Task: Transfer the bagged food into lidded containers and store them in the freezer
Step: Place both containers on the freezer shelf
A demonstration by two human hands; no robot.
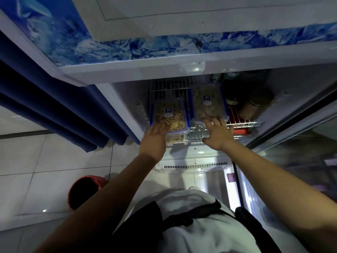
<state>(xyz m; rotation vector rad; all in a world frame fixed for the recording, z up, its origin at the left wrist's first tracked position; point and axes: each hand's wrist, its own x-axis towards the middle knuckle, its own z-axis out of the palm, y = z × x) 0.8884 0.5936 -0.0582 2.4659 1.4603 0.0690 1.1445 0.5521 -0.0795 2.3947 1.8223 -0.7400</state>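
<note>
Both arms reach up into the open freezer compartment (295, 92), where two clear lidded containers sit side by side on a white wire shelf (244, 124). The left container (168, 114) holds pale yellow pasta-like pieces and has blue clips along its edges and a small dark label on the lid; the left hand (155, 141) lies against its near corner with the fingers stretched out and relaxed, touching it rather than gripping it. The right container (207, 102), filled with brownish food and bearing the same kind of label, sits a little deeper on the shelf; the right hand (218, 135) is spread open with its fingertips on the near end of the lid. To the right of the containers there are dark round items too dim to identify, and something red (240, 131) shows under the shelf. Lower left, a red bucket (82, 190) stands on the pale tiled floor (36, 156) beside a dark blue curtain (60, 106).
</note>
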